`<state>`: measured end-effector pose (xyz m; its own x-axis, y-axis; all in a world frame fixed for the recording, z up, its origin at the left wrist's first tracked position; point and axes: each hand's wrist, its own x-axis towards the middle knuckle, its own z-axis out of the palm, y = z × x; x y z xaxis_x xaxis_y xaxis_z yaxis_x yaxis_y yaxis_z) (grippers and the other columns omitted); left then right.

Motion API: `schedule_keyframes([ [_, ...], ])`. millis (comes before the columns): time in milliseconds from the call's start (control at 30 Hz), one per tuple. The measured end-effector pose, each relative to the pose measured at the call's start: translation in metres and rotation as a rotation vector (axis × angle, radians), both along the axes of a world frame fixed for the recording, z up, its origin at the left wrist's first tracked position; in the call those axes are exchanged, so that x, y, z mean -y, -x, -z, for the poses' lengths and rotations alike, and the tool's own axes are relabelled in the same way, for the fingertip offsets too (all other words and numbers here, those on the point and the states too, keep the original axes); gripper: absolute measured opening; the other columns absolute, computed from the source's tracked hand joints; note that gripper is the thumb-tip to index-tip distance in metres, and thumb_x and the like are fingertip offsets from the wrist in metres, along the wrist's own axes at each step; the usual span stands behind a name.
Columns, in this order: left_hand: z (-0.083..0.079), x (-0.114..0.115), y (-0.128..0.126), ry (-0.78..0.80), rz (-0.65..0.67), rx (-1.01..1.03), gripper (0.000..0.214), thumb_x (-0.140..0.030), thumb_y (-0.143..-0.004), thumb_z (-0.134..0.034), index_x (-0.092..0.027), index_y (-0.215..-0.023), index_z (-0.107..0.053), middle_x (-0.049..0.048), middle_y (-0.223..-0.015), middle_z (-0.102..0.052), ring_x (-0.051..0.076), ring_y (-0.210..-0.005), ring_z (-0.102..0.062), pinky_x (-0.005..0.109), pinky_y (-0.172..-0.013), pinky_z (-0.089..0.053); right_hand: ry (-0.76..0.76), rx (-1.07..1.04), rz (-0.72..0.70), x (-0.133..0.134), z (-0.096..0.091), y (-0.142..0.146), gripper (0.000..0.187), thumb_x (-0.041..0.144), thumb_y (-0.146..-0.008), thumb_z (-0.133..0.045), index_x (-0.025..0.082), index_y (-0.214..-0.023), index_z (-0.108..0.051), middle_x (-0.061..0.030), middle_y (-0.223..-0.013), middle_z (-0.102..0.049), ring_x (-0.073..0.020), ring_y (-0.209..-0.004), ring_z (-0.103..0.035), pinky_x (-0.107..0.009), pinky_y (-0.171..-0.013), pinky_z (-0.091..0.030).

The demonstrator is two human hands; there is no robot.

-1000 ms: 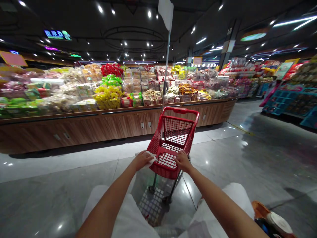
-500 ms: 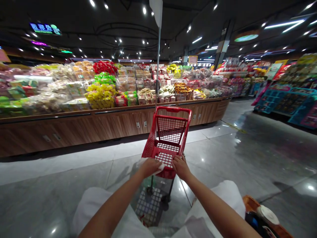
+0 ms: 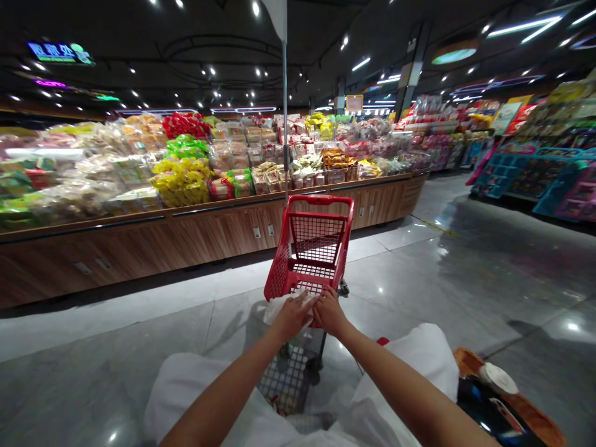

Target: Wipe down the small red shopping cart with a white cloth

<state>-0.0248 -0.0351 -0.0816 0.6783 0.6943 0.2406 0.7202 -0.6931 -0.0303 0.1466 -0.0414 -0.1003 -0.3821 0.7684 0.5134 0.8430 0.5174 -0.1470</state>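
A small red shopping cart (image 3: 316, 248) stands in front of me, its basket empty, with a thin metal pole (image 3: 285, 124) rising from it. My left hand (image 3: 292, 315) presses a white cloth (image 3: 279, 304) against the near rim of the basket, fingers curled over it. My right hand (image 3: 329, 310) grips that same rim right beside the left, and the two hands nearly touch. Both forearms reach forward over my white clothing.
A long wooden display counter (image 3: 186, 233) piled with packaged snacks runs across the left and centre. Blue and pink shelving (image 3: 535, 180) lines the right. Glossy grey floor tiles (image 3: 465, 273) spread around. A bag with a brown rim (image 3: 503, 397) hangs at my lower right.
My two hands have slid together toward the middle of the near rim, the cloth moving with the left hand. The view has shifted so that the cart appears further left.
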Motion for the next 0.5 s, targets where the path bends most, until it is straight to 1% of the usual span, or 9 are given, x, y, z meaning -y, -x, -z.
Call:
schedule_keyframes([
  [67, -0.012, -0.012, 0.01, 0.012, 0.117, -0.076, 0.057, -0.028, -0.085, -0.061, -0.029, -0.138, -0.04, 0.012, -0.146, -0.04, 0.025, -0.114, -0.055, 0.038, -0.091, -0.045, -0.003, -0.001, 0.002, -0.001, 0.0, -0.005, 0.016, 0.021, -0.085, -0.051, 0.02, -0.083, -0.067, -0.0041, -0.077, -0.064, -0.022, -0.089, -0.051, -0.043, -0.107, -0.022],
  [100, -0.018, -0.018, 0.014, 0.013, 0.166, -0.111, 0.057, -0.03, -0.083, -0.064, -0.029, -0.136, -0.042, 0.0121, -0.144, -0.042, 0.025, -0.113, -0.055, 0.038, -0.091, -0.045, -0.006, -0.002, 0.006, -0.002, -0.001, -0.007, 0.016, 0.022, -0.086, -0.051, 0.02, -0.081, -0.066, -0.0037, -0.076, -0.064, -0.0217, -0.088, -0.051, -0.042, -0.107, -0.022],
  [133, -0.023, -0.024, 0.017, 0.015, 0.204, -0.143, 0.055, -0.032, -0.082, -0.066, -0.027, -0.133, -0.046, 0.0122, -0.14, -0.047, 0.026, -0.113, -0.055, 0.039, -0.093, -0.044, -0.008, -0.003, 0.01, -0.002, -0.002, -0.008, 0.017, 0.023, -0.087, -0.051, 0.02, -0.079, -0.066, -0.0035, -0.075, -0.063, -0.0214, -0.088, -0.05, -0.042, -0.107, -0.022],
  [200, -0.029, -0.034, 0.022, 0.054, 0.232, -0.206, 0.045, -0.037, -0.082, -0.066, -0.023, -0.123, -0.054, 0.0094, -0.12, -0.062, 0.024, -0.108, -0.057, 0.039, -0.096, -0.041, -0.014, -0.003, 0.011, -0.002, -0.003, -0.009, 0.021, 0.024, -0.088, -0.049, 0.02, -0.075, -0.064, -0.003, -0.074, -0.063, -0.0204, -0.087, -0.05, -0.041, -0.107, -0.022],
  [267, -0.031, -0.04, 0.028, 0.105, 0.184, -0.246, 0.031, -0.039, -0.085, -0.062, -0.021, -0.111, -0.06, 0.0051, -0.097, -0.068, 0.021, -0.093, -0.061, 0.035, -0.089, -0.044, -0.016, 0.005, 0.004, -0.003, -0.005, -0.01, 0.024, 0.024, -0.09, -0.048, 0.02, -0.072, -0.063, -0.0025, -0.073, -0.062, -0.0195, -0.085, -0.05, -0.04, -0.107, -0.022],
  [333, -0.029, -0.043, 0.039, 0.122, 0.107, -0.252, 0.026, -0.039, -0.088, -0.058, -0.019, -0.103, -0.062, 0.0041, -0.088, -0.068, 0.019, -0.081, -0.062, 0.031, -0.078, -0.045, -0.018, 0.018, -0.003, -0.004, -0.006, -0.011, 0.024, 0.024, -0.09, -0.047, 0.02, -0.071, -0.062, -0.0022, -0.072, -0.062, -0.019, -0.084, -0.049, -0.039, -0.107, -0.022],
  [400, -0.026, -0.041, 0.051, 0.09, 0.036, -0.215, 0.025, -0.038, -0.088, -0.057, -0.018, -0.102, -0.062, 0.0059, -0.09, -0.067, 0.02, -0.081, -0.061, 0.031, -0.074, -0.044, -0.022, 0.03, -0.006, -0.005, -0.007, -0.011, 0.024, 0.024, -0.089, -0.047, 0.02, -0.071, -0.062, -0.0023, -0.072, -0.061, -0.0189, -0.084, -0.049, -0.039, -0.107, -0.022],
  [467, -0.021, -0.037, 0.058, 0.053, -0.037, -0.163, 0.025, -0.039, -0.088, -0.058, -0.019, -0.101, -0.062, 0.0068, -0.093, -0.066, 0.02, -0.085, -0.06, 0.032, -0.076, -0.043, -0.025, 0.027, 0.0, -0.007, -0.006, -0.008, 0.023, 0.023, -0.089, -0.048, 0.02, -0.071, -0.062, -0.0025, -0.072, -0.061, -0.0191, -0.084, -0.049, -0.039, -0.107, -0.022],
  [500, -0.018, -0.034, 0.056, 0.035, -0.065, -0.136, 0.026, -0.04, -0.088, -0.058, -0.019, -0.102, -0.062, 0.0071, -0.095, -0.065, 0.021, -0.088, -0.06, 0.033, -0.078, -0.043, -0.024, 0.02, 0.005, -0.007, -0.005, -0.007, 0.023, 0.023, -0.089, -0.048, 0.02, -0.071, -0.062, -0.0026, -0.072, -0.061, -0.0193, -0.085, -0.049, -0.04, -0.107, -0.022],
])
